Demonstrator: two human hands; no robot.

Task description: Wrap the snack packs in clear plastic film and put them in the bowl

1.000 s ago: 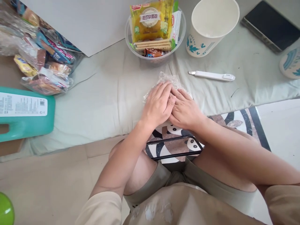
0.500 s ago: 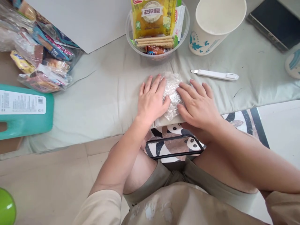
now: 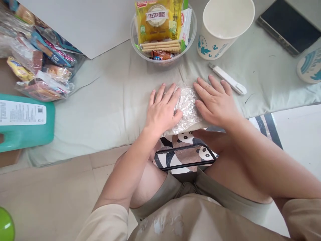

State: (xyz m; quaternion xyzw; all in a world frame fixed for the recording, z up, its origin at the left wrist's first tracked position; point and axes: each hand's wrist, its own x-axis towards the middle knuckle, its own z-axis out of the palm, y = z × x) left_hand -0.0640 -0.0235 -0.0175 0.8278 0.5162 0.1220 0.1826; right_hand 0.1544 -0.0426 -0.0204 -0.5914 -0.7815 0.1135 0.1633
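Observation:
Crinkled clear plastic film [image 3: 188,112] lies on the cloth near its front edge, between my hands. My left hand [image 3: 162,108] rests flat with fingers spread, its fingertips and thumb on the film's left side. At the film's right side, my right hand [image 3: 217,100] lies palm down with its fingers stretched out. Its fingertips touch or nearly touch the film. A white utility knife [image 3: 229,79] sits just beyond my right hand, slanting, its blade end pointing away to the left.
Behind the film stand a clear plastic bowl [image 3: 163,63] of packaged snacks and a white paper cup [image 3: 213,36]. A black phone-like device [image 3: 288,26] and another cup [image 3: 309,67] are at right. Bagged snacks [image 3: 45,73] and a teal jug [image 3: 27,134] lie left.
My right hand has slid outward and away from me, and the knife beside it has turned to a steeper slant. The film looks spread wider. The left hand has barely moved.

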